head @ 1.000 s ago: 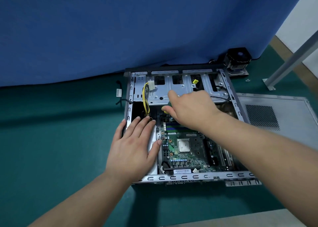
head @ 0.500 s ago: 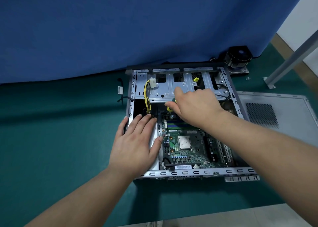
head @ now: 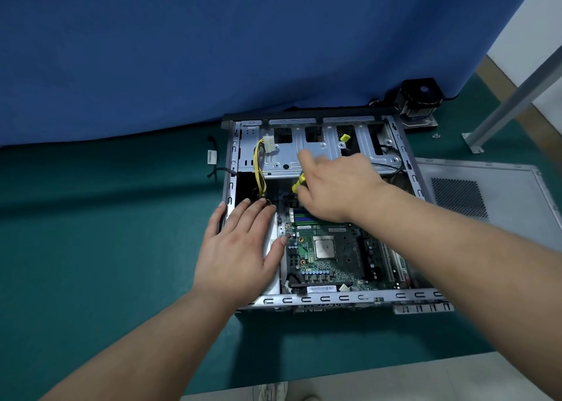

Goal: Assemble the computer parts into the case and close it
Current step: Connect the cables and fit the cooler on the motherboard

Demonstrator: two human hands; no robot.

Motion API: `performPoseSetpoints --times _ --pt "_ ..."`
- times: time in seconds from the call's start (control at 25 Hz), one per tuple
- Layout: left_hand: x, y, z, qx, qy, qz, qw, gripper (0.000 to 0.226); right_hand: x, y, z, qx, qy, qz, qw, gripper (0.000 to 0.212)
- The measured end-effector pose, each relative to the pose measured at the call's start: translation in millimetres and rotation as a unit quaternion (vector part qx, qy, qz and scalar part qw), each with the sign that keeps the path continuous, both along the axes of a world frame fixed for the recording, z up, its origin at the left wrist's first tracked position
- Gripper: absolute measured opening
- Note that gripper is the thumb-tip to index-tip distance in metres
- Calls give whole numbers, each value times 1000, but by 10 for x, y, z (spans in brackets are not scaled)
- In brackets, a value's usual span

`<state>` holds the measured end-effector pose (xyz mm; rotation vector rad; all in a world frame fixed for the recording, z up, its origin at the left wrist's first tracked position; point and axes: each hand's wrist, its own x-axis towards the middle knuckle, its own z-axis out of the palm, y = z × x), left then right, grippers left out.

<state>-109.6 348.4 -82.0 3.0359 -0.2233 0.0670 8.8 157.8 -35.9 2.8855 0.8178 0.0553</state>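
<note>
Since a second ago, right hand (head: 337, 184) shifts slightly toward 12 o'clock, pinching the yellow connector (head: 297, 184) above the motherboard (head: 328, 248) inside the case (head: 304, 298). Left hand (head: 240, 248) lies spread flat at 9 o'clock; right is nearer.

bare metal case (head: 334, 297), matt cloth table (head: 106, 233)

No legible text anywhere. Barcode sticker (head: 321, 288) on the motherboard's (head: 334, 257) near edge: bars visible, digits too small to read. White tag (head: 212, 157) on the loose cable (head: 213, 169) left of the case (head: 334, 297): print blurred, unreadable.
</note>
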Motion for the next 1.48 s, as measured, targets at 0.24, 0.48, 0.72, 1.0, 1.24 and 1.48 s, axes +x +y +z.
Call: performPoseSetpoints --times 0.24,0.48,0.72,1.0,1.24,1.48 --pt "2 3 -11 -5 -3 3 1000 60 -54 -46 21 0 22 -10 1000 34" --pt "11 -6 -36 -11 -8 1 1000 58 -95 -54 -26 32 101 -101 989 36" --pt "3 -4 47 -32 29 -6 999 56 -430 -179 70 252 182 -227 923 27" --pt "123 -214 296 -180 143 7 973 55 -1089 -598 291 592 304 -379 644 5" --pt "422 -869 680 -634 236 257 691 21 -1296 -739 329 629 374 -380 565 14" --pt "728 -1318 846 -615 194 174 744 17 -1040 -909 481 509 414 -321 683 9"
